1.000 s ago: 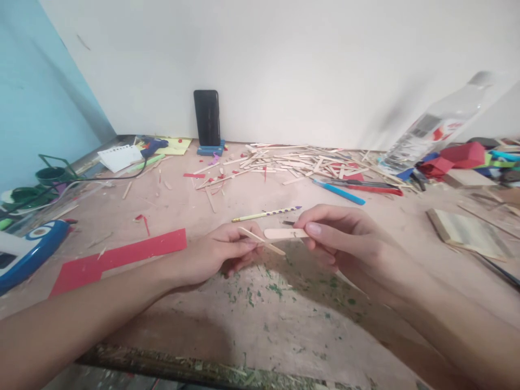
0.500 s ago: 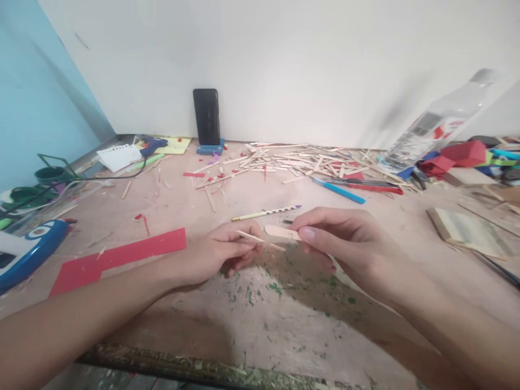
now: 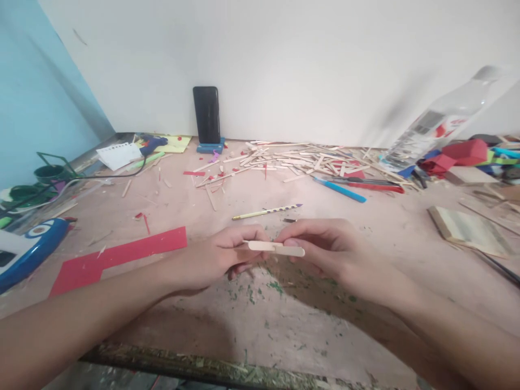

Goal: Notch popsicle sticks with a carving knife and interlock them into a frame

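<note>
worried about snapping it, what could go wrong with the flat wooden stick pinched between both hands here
1. The flat pale wooden stick is pinched between the left hand and right hand; uneven bending could snap or splinter it close to the fingertips.
2. If it slips, it would likely land on the worn tabletop and could be hard to tell from the scraps near the loose heap of wooden sticks.

The craft stick (image 3: pixel 276 248) is made of pale, matt wood; the surface (image 3: pixel 284 336) is seen as rough, stained board (flecked green), the bottle (image 3: pixel 441 122) as glossy plastic.
</note>
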Available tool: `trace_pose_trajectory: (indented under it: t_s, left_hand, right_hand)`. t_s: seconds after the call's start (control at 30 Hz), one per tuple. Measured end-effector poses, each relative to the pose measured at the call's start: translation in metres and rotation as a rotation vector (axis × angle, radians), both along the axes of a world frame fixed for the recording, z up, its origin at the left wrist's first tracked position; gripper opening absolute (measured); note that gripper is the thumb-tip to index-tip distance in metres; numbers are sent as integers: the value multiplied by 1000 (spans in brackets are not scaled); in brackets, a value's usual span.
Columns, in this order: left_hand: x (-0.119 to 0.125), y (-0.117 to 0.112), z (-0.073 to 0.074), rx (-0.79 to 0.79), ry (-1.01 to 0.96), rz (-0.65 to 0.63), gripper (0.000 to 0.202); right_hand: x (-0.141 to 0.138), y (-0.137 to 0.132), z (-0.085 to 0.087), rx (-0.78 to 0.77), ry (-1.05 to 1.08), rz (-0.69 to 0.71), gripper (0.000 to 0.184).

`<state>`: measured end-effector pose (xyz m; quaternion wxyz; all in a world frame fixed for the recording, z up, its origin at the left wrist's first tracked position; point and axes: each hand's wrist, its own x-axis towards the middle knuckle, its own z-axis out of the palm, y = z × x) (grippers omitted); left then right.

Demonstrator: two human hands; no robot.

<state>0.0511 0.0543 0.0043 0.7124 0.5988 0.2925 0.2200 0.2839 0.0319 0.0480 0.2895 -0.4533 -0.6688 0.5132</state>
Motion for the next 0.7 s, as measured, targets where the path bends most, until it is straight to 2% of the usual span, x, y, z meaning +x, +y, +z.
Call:
trace_pose_trajectory:
  t_s: [0.23, 0.37, 0.43, 0.57, 0.7]
  left_hand:
    - [-3, 2, -4, 8, -19, 4, 28]
    - [-3, 1, -3, 0, -25, 0, 26]
    - [-2, 0, -2, -6, -32, -8, 23]
    - [-1, -1, -3, -23, -59, -16, 20]
    - [-1, 1, -6, -24, -89, -14, 23]
  right_hand:
    - [0, 0, 3, 28, -1, -4, 22]
    - [2, -2, 6, -16, -5, 0, 20]
    - [2, -3, 6, -53, 57, -10, 18]
    - [5, 1, 0, -138, 323, -119, 15]
    - [11, 4, -5, 68, 354, -228, 7]
